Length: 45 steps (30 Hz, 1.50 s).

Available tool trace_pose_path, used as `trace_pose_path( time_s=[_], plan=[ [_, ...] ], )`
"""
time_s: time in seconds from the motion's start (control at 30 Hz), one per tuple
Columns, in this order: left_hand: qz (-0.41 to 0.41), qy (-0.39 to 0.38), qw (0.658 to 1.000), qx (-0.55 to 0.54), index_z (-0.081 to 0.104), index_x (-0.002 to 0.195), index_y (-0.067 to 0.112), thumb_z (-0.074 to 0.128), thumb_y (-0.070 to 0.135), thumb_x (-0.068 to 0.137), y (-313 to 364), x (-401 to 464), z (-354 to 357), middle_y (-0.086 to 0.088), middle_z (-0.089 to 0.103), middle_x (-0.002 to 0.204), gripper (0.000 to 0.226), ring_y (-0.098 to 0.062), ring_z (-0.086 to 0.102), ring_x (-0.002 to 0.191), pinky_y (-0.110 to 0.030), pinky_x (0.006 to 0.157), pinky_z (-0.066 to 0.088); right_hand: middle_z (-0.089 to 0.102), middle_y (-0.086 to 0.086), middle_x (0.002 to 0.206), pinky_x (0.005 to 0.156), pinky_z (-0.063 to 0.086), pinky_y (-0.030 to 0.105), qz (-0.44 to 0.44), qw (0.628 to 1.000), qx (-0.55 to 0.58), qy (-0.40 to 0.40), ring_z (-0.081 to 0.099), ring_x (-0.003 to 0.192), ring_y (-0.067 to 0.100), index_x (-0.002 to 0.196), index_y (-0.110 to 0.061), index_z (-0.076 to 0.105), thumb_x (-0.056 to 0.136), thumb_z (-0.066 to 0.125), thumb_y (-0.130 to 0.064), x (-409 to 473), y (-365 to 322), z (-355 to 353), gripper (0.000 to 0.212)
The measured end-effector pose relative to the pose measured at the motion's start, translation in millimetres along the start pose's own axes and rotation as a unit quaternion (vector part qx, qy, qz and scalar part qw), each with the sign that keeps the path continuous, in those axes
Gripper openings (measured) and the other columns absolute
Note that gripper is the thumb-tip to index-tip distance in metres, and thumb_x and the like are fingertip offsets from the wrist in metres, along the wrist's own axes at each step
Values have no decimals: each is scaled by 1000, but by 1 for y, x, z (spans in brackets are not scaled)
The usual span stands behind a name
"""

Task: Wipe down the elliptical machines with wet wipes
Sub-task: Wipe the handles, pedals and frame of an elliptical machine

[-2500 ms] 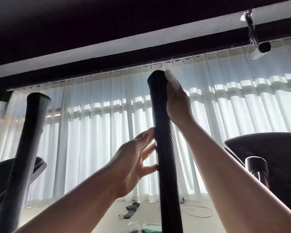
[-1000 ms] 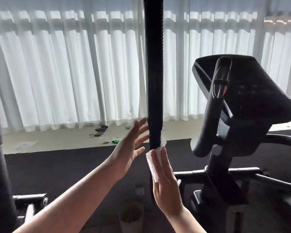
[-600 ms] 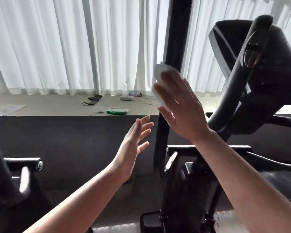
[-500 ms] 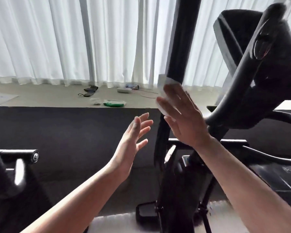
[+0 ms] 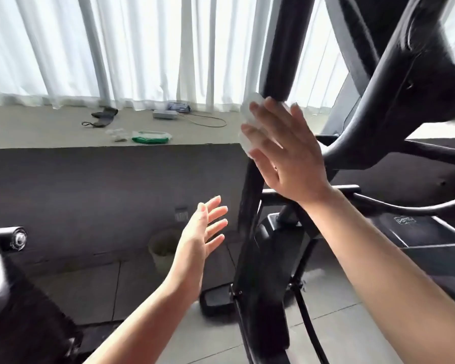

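right hand [image 5: 286, 153] flat, presses wipe [image 5: 247, 119] on handlebar [image 5: 281, 48] | left hand [image 5: 200, 237] released | lettering unreadable

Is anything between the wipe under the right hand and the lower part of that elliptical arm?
Nothing visible. The right hand presses the wet wipe flat against the black arm; the bar below it shows bare. The left hand hovers open beside it, apart.

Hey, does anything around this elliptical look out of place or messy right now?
Mostly loose clutter on the raised ledge under the curtains: a green wipes pack with crumpled white bits beside it, a dark strapped item, and a small white box trailing a cable. The machine's upright bar shows no visible damage.
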State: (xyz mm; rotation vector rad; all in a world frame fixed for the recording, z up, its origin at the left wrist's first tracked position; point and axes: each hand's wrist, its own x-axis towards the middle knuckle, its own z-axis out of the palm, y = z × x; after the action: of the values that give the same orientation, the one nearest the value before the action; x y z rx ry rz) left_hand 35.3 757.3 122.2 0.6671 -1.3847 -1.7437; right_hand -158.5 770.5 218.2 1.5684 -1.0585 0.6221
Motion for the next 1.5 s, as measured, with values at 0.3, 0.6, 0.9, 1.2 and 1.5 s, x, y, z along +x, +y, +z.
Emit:
trace_pose_path(
  time_s=[0.3, 0.6, 0.9, 1.2, 1.5],
  plan=[
    [-32, 8, 999, -17, 60, 123, 37, 34, 57, 83, -23, -3, -36, 14, 69, 119, 52, -3, 63, 113, -33, 99, 47, 32, 3, 155, 123, 11, 39, 5, 992, -52, -111, 8, 151, 20, 140, -11, 46, 100, 32, -22, -122, -74, 43, 43],
    [-76, -12, 997, -14, 58, 125, 38, 31, 56, 91, -30, 18, -43, 12, 67, 124, 47, -5, 62, 115, -33, 102, 46, 45, -2, 149, 117, 20, 37, -192, 944, -178, -202, 33, 142, 13, 142, -17, 47, 99, 52, -26, -126, -57, 21, 45],
    [-33, -7, 999, -2, 54, 129, 40, 31, 57, 85, -30, 33, -11, 13, 61, 133, 52, -3, 58, 120, -31, 105, 43, 17, 2, 162, 122, 7, 35, 128, 991, 42, 23, 3, 150, 11, 155, -21, 20, 106, 17, -33, -58, -41, 38, 51],
    [-21, 19, 995, 93, 50, 135, 40, 30, 61, 88, -40, 24, 11, 17, 61, 133, 55, -2, 56, 123, -32, 104, 41, 59, 25, 129, 96, 49, 53, 496, 823, 277, -6, 56, 123, 34, 131, 7, 46, 104, 40, -20, -181, -159, 81, 39],
    [-40, 71, 987, 140, 26, 153, 36, 26, 66, 84, -61, 26, 56, 21, 34, 155, 75, 4, 33, 140, -35, 123, 20, 49, 14, 146, 116, 23, 33, 426, 820, 264, -275, 46, 135, 34, 140, -1, 48, 96, 42, -14, -271, -52, 137, 47]
  ],
)
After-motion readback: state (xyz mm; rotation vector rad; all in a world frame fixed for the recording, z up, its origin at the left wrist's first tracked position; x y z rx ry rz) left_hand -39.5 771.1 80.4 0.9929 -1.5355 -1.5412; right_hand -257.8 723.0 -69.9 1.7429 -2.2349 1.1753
